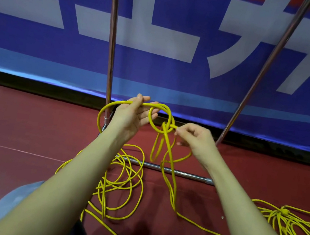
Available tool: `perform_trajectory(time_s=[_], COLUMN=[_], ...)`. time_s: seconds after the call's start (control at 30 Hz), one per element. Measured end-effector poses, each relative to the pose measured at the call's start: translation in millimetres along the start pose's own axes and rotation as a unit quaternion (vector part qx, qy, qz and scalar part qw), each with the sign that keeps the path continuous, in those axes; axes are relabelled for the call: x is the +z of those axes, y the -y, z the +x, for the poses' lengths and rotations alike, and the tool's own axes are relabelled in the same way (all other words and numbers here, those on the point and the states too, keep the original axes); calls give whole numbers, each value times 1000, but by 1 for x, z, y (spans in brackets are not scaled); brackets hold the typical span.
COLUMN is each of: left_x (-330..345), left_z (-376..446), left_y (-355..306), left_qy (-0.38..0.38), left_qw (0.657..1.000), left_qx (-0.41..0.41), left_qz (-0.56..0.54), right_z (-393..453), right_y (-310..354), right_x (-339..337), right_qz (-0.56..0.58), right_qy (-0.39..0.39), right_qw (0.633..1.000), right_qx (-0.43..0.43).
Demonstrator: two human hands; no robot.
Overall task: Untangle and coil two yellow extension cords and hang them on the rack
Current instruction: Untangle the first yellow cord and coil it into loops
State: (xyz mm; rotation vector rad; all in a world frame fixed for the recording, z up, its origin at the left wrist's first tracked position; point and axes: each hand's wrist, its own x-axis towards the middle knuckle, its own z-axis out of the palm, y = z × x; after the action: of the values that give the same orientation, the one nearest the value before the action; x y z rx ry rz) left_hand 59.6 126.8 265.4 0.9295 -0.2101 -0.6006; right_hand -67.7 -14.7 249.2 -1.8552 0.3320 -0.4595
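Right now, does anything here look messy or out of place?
Yes. The yellow cord is knotted in mid-air between the left hand and right hand. More cord sprawls in loose heaps on the red floor; none hangs on the rack.

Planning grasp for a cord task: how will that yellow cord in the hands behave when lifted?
Likely floppy: the yellow cord droops from both hands to the floor. Some springiness, since the knot holds round open loops. Probably snags: loose coils overlap below.
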Motion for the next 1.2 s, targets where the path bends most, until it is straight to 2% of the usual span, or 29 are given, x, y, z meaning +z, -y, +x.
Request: perform_trajectory(time_s=[0.07,0.13,0.17,0.23,0.33,0.47,0.6,0.7,0.9,1.0,1.1,1.2], left_x=[-4,-6,-6,-5,-2,5,11,10,6,3,1,0], left_z=[2,4,4,3,0,-7,-10,-11,-9,-5,-4,-4], left_y=[-1,-1,-1,-1,4,10,8,5,0,-4,-3,0], left_qy=[-19,-33,-34,-25,-6,21,33,28,17,22,41,62], left_qw=[1000,999,999,999,1000,999,999,999,995,993,990,990], left_qx=[6,6,4,1,-8,-23,-11,-4,-39,-66,-88,-78], left_qz=[2,-5,-12,-27,-23,9,9,32,95,97,99,100], right_z=[1,1,1,2,3,6,11,11,9,7,3,0], right_y=[3,7,8,4,-5,-3,-4,-2,8,10,4,-3], right_x=[-6,-16,-19,-20,-14,0,18,19,16,16,11,7], right_qz=[90,192,210,168,19,11,-65,-61,-67,-25,18,50], right_qy=[-84,-161,-186,-208,-158,-82,-111,-112,-54,-11,-3,17], right_qw=[992,967,959,963,987,996,991,992,996,999,998,994], right_qx=[-30,-48,-50,-31,24,42,16,-11,-10,18,65,100])
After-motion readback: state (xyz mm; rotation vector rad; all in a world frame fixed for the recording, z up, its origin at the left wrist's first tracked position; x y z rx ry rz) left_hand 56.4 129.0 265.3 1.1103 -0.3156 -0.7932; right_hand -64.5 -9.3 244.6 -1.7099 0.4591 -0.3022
